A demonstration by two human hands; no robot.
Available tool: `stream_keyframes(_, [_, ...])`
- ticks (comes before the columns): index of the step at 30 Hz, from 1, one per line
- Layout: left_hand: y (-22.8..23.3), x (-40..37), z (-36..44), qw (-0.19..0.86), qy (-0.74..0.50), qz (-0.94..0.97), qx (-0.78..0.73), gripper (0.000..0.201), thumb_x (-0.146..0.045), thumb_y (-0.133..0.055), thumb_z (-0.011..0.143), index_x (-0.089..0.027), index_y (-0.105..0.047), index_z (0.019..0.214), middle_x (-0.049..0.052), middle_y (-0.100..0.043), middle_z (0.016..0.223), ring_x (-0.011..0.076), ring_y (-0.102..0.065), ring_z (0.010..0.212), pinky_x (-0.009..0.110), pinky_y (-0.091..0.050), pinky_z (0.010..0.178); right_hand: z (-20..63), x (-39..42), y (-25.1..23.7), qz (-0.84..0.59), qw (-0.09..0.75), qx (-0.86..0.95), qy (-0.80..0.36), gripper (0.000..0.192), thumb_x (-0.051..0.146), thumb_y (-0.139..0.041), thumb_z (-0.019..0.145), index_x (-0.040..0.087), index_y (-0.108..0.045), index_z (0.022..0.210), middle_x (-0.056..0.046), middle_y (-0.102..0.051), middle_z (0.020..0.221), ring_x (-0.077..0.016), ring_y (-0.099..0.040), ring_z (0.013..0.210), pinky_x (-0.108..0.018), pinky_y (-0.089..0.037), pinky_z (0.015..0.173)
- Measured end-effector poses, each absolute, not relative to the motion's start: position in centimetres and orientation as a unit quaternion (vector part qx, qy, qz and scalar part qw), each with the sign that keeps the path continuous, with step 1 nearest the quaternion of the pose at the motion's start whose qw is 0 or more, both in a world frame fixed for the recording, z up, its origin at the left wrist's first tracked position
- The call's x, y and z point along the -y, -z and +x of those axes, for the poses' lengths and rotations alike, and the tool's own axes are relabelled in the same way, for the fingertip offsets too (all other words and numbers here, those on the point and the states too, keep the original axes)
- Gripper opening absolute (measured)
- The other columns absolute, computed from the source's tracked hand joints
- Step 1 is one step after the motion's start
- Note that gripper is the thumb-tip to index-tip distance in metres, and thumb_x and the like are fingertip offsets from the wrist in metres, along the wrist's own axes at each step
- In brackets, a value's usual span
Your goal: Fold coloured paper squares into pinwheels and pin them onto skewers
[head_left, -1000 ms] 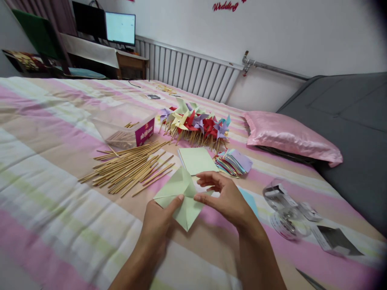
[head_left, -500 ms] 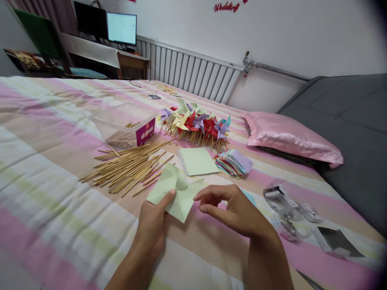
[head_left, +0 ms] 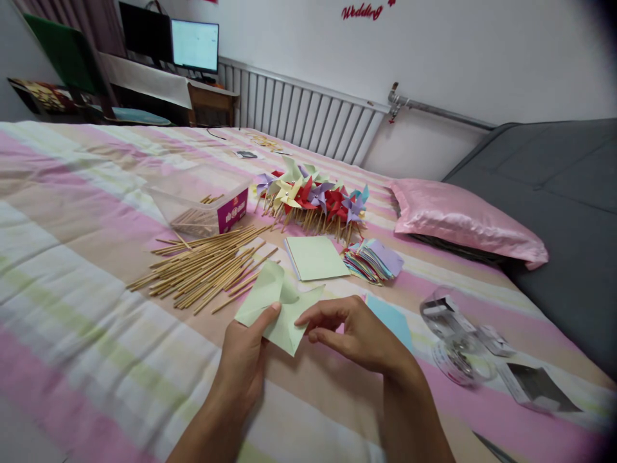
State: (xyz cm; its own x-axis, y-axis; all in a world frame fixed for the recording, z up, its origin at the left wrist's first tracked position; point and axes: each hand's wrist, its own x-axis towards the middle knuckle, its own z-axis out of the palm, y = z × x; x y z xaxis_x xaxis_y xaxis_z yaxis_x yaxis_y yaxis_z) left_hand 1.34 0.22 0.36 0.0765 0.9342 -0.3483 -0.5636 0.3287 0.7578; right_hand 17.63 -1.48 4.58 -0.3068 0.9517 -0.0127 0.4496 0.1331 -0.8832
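Observation:
My left hand (head_left: pixel 245 347) is closed on a pale green paper square (head_left: pixel 270 302), its thumb pressed on top. One corner of the sheet curls over toward the middle, and slits run in from the edges. At the sheet's right side is my right hand (head_left: pixel 351 334), fingers bent, with a gap between thumb and index finger. The index fingertip meets the paper near its right edge; the thumb tip lies just off it. Beyond the hands lies a stack of pale green paper (head_left: pixel 318 258). A light blue sheet (head_left: pixel 393 321) sits partly behind my right hand.
Wooden sticks (head_left: pixel 207 270) lie loose at left, before a clear plastic box (head_left: pixel 193 209) holding more. Finished paper pinwheels (head_left: pixel 313 196) are bunched behind the stack. Coloured paper pieces (head_left: pixel 373 262), a clear tub of small parts (head_left: pixel 460 363) and a pink pillow (head_left: pixel 463 218) are rightward.
My right hand has moved left, bringing its index fingertip onto the green paper's right side. More of the light blue sheet shows behind it. My left hand and the paper have stayed put.

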Motion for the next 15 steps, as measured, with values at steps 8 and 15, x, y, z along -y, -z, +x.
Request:
stream_keyframes(8, [-0.39, -0.06, 1.3, 0.704, -0.531, 0.228, -0.413, 0.026, -0.021, -0.076, 0.062, -0.009, -0.071, 0.084, 0.01, -0.073, 0.082, 0.0201, -0.066, 0.07, 0.026, -0.051, 0.061, 17.28, 1.25, -4.32, -0.511, 0.315, 0.686, -0.411, 0.021, 0.01, -0.062, 0.074, 0.022, -0.074, 0.086, 0.0, -0.074, 0.077, -0.0133, -0.067, 0.067, -0.022, -0.049, 0.062])
stream_keyframes(15, [-0.22, -0.05, 1.43, 0.704, -0.527, 0.235, -0.414, 0.023, -0.021, -0.073, 0.066, -0.009, -0.07, 0.085, 0.008, -0.072, 0.076, 0.0198, -0.066, 0.066, 0.027, -0.051, 0.059, 16.94, 0.99, -4.12, -0.505, 0.334, 0.684, -0.406, 0.011, 0.021, -0.069, 0.073, 0.019, -0.075, 0.082, -0.002, -0.074, 0.075, -0.0119, -0.064, 0.064, -0.019, -0.047, 0.058])
